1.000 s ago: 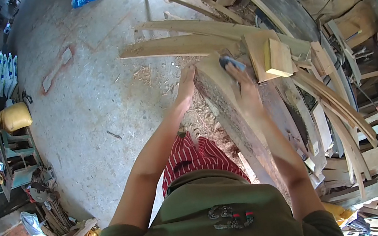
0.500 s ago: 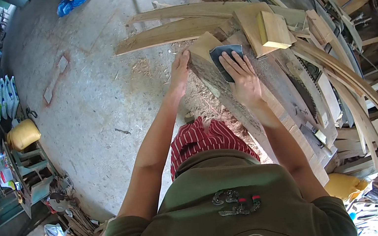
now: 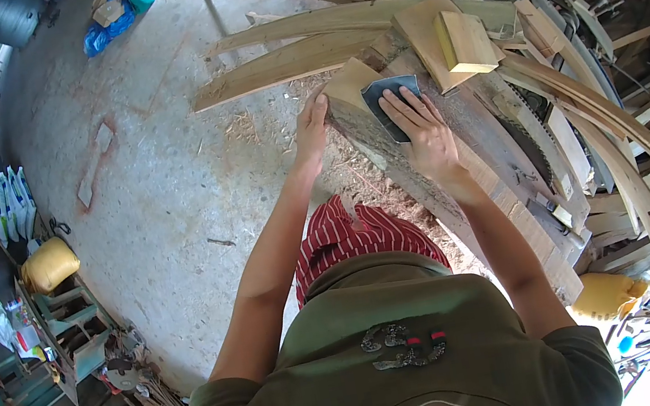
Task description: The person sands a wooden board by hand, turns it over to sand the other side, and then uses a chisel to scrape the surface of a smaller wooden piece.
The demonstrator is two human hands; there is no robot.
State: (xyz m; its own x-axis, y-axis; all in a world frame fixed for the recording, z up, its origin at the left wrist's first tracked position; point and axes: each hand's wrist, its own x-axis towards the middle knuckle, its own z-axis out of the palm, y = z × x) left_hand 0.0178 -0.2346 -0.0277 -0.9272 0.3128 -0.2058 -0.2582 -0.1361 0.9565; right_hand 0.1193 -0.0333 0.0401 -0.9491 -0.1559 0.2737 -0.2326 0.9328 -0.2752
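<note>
A dark sheet (image 3: 384, 111), perhaps sandpaper, lies on a wooden piece (image 3: 350, 95) at the near end of a workbench (image 3: 496, 148). My right hand (image 3: 427, 134) rests flat on the sheet, its fingers stretched out over it and pressing it against the wood. At the left end of the same piece is my left hand (image 3: 314, 129), its fingers against the corner and its palm along the side. Whether those fingers close round the edge is hard to see.
Long curved boards (image 3: 269, 75) stick out beyond the bench. A pale block (image 3: 466, 42) sits on a flat board behind the sheet. Stacked wood strips (image 3: 584, 108) lie at the right. A yellow container (image 3: 49, 265) stands at the far left.
The view has shifted slightly, so the surroundings sit a little differently in the frame. Both hands keep nearly the same places on the wood and the dark sheet.
</note>
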